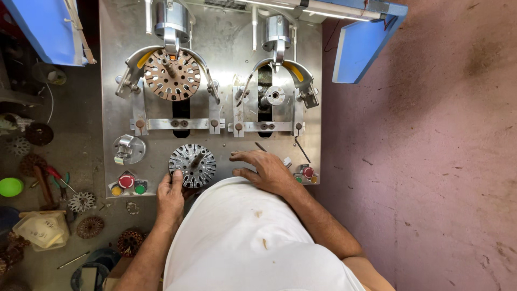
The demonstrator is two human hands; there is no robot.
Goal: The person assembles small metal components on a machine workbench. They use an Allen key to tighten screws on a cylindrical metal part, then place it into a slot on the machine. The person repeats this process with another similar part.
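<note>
A steel machine table (226, 54) stands in front of me. On its near edge rests a bare silver slotted core (193, 165) with a short shaft. My left hand (170, 196) touches the core's left rim with its fingertips. My right hand (265, 169) lies flat on the plate to the right of the core, fingers spread, holding nothing. A copper-coloured slotted core (172, 75) sits in the left winding station under its spindle head. The right station (275, 96) holds only a bare hub.
Red, yellow and green push buttons (127, 183) sit at the plate's left front, another red button (307, 172) at the right. Wound cores, pliers (60, 180) and a green ball (9, 187) lie on the left. Blue panels (361, 46) flank the machine. Pink floor on the right.
</note>
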